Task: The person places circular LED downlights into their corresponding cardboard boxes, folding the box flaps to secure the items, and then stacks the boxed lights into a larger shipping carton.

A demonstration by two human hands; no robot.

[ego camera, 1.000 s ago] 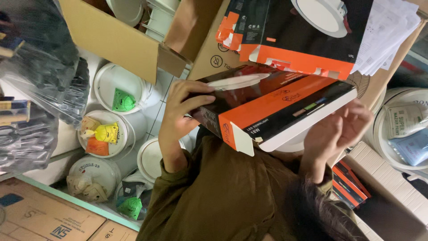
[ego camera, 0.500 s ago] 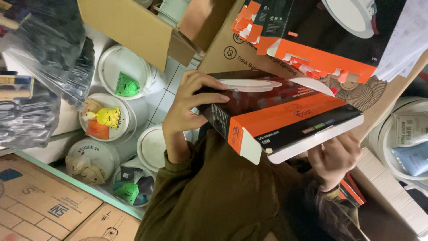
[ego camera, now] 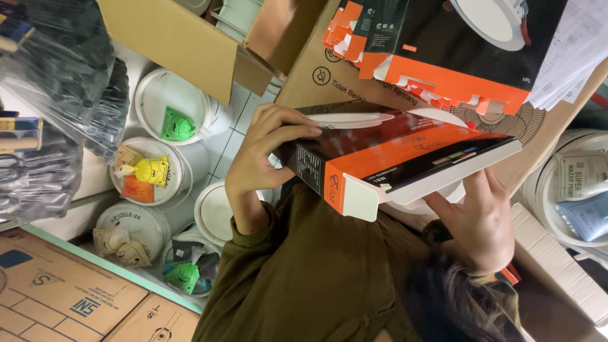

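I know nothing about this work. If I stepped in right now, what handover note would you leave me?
Left hand: grip closed round the near end of the orange and black box, fingers on top.
Right hand: spread open under the far end, propping it.
Around: a second similar box lies on a cardboard carton above; white tubs stand to the left.
Done: box is up in both hands.
Left: it is not yet set down anywhere.

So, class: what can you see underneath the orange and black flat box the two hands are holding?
Under the orange and black box, the right hand props its white edge and an olive sleeve lies below. A round white shape peeks out beside that hand; the box covers the rest of it.
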